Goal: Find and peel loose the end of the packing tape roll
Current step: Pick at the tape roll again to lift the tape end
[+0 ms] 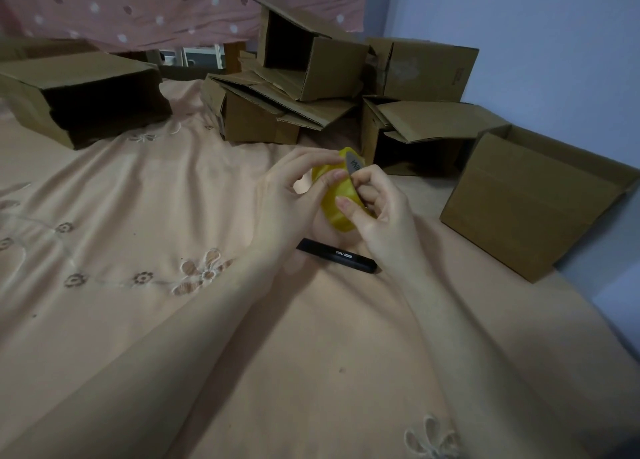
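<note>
Both of my hands are holding the yellow packing tape roll (337,195) up off the peach bedsheet (138,320), between my two sets of fingers. My left hand (291,195) is gripping the roll from its left side: the fingers are curling over the top edge while the thumb is pressing on the outer tape surface. My right hand (381,209) is gripping the roll from the right, its thumb lying flat on the yellow band and its other fingers bending round the rim and into the core. The grey inner core with printed lettering is showing just above my right fingertips. I cannot tell whether a loose tape end is lifting under either thumb.

A black utility knife (337,256) is lying on the sheet just below my hands, partly under my right wrist. Open cardboard boxes (311,87) are piling up beyond my fingertips, with one box (533,202) sitting to the right of my right hand and another (83,94) well to the left of my left hand.
</note>
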Action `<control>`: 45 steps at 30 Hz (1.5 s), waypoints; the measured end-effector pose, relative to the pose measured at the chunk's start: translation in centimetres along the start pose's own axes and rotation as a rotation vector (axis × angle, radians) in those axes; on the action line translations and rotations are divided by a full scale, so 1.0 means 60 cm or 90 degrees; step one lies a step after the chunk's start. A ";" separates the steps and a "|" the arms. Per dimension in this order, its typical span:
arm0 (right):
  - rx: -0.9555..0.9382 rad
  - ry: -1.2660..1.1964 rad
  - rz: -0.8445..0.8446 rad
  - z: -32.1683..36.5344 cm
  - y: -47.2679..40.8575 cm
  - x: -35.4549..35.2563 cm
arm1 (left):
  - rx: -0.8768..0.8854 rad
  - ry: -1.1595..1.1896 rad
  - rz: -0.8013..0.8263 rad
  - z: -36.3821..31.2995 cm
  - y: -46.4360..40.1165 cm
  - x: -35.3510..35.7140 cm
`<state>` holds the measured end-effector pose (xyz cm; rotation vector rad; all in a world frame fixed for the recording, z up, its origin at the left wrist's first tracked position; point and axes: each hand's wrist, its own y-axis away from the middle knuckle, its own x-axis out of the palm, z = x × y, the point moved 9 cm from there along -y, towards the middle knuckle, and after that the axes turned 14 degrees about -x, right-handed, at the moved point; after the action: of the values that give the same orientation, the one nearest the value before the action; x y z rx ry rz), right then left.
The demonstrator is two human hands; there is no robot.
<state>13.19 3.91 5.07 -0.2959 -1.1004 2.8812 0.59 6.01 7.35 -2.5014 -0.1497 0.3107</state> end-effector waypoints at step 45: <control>-0.041 0.295 0.024 0.002 -0.003 -0.013 | 0.078 -0.137 -0.027 -0.006 -0.019 -0.017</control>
<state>13.94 3.88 5.44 -0.9360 -1.0992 2.6031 -0.32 6.56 8.51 -2.3369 -0.2615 0.5539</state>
